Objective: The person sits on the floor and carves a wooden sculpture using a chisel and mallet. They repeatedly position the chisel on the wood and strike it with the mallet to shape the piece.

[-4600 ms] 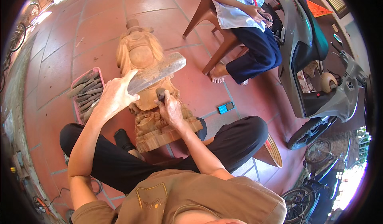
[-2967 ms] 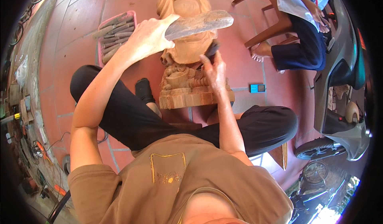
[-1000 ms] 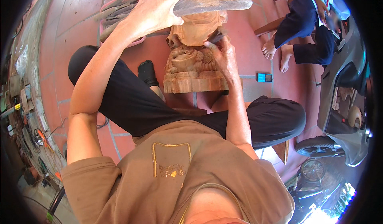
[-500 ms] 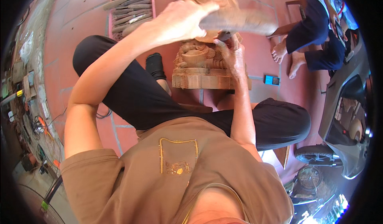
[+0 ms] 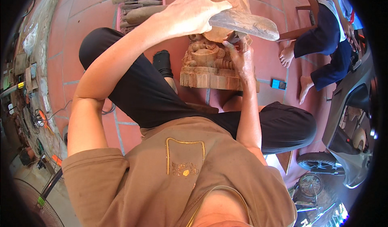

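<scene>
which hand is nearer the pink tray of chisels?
Left. The left hand grips the wooden mallet just right of the pink tray of chisels. The right hand is farther right, on the wooden carving.

Left hand (image 5: 190, 14) is closed around a flat wooden mallet (image 5: 246, 24), held raised over the wooden carving (image 5: 212, 53). Right hand (image 5: 240, 57) is pressed against the carving's right side, gripping a small dark tool whose tip is hidden. Carving is stood upright on red floor tiles (image 5: 93, 4) between the crossed legs. Tray of chisels (image 5: 139, 2) is seen far left. Small blue phone (image 5: 278, 84) is lying just right of the carving base. A seated person (image 5: 327, 41) is visible far right, a motorbike (image 5: 351, 126) right.
</scene>
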Tool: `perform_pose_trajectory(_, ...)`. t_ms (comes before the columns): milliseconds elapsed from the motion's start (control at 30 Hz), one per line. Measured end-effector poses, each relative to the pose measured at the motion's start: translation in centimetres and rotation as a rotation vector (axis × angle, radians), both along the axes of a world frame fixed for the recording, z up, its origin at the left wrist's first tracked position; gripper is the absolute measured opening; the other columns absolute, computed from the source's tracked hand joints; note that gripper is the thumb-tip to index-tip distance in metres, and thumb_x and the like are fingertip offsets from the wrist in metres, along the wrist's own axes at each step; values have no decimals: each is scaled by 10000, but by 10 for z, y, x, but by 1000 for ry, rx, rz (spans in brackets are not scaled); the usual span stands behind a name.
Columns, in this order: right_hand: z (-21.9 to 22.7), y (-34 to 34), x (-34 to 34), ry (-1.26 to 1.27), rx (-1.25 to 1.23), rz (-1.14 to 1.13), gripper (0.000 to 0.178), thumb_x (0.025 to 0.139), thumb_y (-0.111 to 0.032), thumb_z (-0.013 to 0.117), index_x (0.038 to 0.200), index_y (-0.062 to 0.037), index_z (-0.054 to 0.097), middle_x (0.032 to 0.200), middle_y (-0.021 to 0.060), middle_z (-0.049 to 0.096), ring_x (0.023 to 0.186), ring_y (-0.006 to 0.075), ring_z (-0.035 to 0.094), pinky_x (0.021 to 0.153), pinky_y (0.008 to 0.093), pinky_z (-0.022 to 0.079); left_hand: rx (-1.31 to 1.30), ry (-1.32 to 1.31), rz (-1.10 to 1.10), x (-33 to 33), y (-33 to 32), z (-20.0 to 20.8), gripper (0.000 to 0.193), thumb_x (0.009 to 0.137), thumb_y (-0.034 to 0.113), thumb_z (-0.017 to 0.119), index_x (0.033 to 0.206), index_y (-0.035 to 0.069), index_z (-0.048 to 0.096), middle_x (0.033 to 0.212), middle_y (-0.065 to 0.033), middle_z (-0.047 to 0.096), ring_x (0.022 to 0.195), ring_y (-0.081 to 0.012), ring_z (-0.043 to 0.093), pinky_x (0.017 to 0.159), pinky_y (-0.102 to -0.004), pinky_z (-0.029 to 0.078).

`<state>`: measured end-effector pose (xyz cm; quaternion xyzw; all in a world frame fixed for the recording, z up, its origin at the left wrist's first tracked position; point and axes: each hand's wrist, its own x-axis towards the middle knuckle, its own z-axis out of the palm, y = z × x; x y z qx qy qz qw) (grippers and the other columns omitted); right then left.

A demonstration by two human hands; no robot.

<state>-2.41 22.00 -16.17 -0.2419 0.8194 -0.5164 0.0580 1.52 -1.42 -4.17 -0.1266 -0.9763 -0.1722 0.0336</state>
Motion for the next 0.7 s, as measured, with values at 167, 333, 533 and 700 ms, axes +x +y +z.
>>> perform_pose_trajectory(167, 7, 6, 7, -37, 74, -11, 268, 914, -110, 771, 1135, -38, 636, 944, 106, 743, 879, 198, 721, 797, 357, 557, -61, -114, 68, -2, -6, 31, 719, 764, 176, 815, 1406, 37, 522, 982, -284, 717, 923, -437, 713, 792, -504, 570)
perform_pose_trajectory(333, 10, 12, 8, -85, 105, -52, 254, 956, -53, 720, 1189, -29, 622, 1034, 46, 719, 985, 123, 671, 891, 307, 546, 81, 51, 56, 3, -14, 32, 717, 758, 166, 811, 1400, 30, 524, 993, -281, 718, 937, -441, 707, 828, -519, 559)
perform_pose_trajectory(533, 5, 12, 1, -191, -138, -58, 300, 948, -87, 743, 1211, -18, 617, 1048, 74, 734, 973, 138, 682, 863, 327, 564, 234, -40, 27, 2, -1, 37, 747, 758, 186, 820, 1421, 41, 510, 979, -286, 715, 938, -453, 699, 823, -523, 555)
perform_pose_trajectory(700, -12, -1, 1, 82, 62, -25, 306, 910, -164, 782, 1139, -35, 625, 906, 159, 756, 855, 305, 753, 739, 411, 569, 115, -113, -16, 1, 7, 24, 728, 767, 180, 817, 1417, 48, 517, 916, -283, 708, 898, -449, 704, 803, -526, 552)
